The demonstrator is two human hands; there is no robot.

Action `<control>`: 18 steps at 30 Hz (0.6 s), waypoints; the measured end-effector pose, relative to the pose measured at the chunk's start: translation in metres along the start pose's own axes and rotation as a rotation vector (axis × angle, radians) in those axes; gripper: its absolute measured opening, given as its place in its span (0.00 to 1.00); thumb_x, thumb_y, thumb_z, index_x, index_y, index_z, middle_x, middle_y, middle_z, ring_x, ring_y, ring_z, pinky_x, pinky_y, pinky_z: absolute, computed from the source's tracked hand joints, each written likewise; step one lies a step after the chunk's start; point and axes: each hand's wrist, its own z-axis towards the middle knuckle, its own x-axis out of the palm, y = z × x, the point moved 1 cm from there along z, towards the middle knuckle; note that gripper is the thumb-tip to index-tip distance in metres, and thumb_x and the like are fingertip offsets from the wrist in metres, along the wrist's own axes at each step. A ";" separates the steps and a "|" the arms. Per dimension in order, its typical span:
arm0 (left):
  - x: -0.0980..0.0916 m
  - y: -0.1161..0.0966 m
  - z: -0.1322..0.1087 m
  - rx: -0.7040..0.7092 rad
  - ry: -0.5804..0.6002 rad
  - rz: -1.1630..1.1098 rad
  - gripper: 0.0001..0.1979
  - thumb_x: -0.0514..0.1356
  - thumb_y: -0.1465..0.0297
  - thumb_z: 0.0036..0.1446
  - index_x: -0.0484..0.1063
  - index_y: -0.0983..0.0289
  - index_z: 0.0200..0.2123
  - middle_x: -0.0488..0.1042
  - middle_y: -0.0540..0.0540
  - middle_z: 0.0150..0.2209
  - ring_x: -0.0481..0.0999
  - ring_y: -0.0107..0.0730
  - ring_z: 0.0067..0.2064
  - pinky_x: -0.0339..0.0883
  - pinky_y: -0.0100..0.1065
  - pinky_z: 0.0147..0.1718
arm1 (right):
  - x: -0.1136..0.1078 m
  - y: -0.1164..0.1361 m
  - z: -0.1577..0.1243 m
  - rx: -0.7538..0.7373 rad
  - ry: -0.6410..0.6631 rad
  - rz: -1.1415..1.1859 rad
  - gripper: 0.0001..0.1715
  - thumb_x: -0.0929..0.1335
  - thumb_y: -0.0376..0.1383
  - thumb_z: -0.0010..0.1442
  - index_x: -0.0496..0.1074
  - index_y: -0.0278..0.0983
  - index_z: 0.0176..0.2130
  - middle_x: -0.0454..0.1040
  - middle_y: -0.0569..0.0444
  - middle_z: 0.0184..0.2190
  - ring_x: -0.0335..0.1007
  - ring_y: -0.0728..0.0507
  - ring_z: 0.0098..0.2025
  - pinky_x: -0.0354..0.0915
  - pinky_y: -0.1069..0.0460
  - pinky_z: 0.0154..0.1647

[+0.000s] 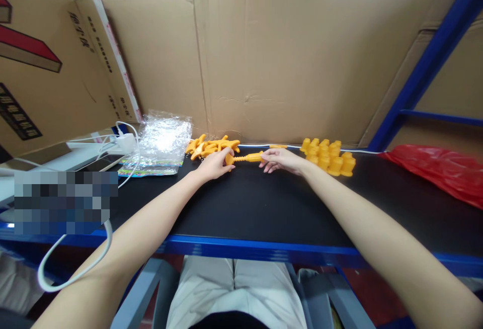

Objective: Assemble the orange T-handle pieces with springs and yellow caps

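Note:
Both my hands meet over the far middle of the black tabletop (264, 203). My left hand (214, 164) is closed on the round end of a slim orange plastic rod (245, 158), and my right hand (279, 160) pinches its other end. The rod lies level between them, just above the surface. Right behind my left hand lies a heap of orange flat plastic parts (211, 147). To the right of my right hand stands a cluster of several yellow-orange knob-shaped parts (327, 157).
A stack of clear plastic bags (162, 143) lies at the back left beside a white charger and cable (126, 143). A red plastic bag (441, 170) sits at the right. Cardboard walls (283, 57) close off the back. The blue shelf edge (264, 248) runs along the front.

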 end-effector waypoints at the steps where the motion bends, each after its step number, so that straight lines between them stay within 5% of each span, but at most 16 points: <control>1: 0.000 0.000 0.000 0.001 -0.001 0.000 0.15 0.60 0.65 0.52 0.63 0.61 0.43 0.70 0.51 0.32 0.70 0.31 0.29 0.63 0.32 0.31 | 0.000 0.000 0.000 0.003 -0.005 -0.003 0.17 0.70 0.42 0.56 0.67 0.32 0.39 0.77 0.47 0.32 0.74 0.50 0.27 0.71 0.56 0.29; 13: 0.000 0.000 0.000 0.009 0.002 0.001 0.15 0.61 0.65 0.52 0.63 0.60 0.43 0.70 0.51 0.32 0.70 0.31 0.30 0.63 0.33 0.31 | 0.000 0.000 0.000 0.018 -0.001 -0.037 0.19 0.69 0.46 0.56 0.68 0.33 0.39 0.77 0.46 0.34 0.74 0.49 0.28 0.71 0.55 0.29; 18: 0.000 0.000 0.000 0.010 0.004 -0.007 0.15 0.60 0.65 0.53 0.63 0.60 0.43 0.71 0.51 0.32 0.71 0.31 0.30 0.63 0.33 0.32 | -0.004 0.001 -0.001 -0.027 0.023 -0.094 0.27 0.71 0.45 0.54 0.63 0.36 0.49 0.78 0.48 0.34 0.75 0.47 0.29 0.71 0.54 0.31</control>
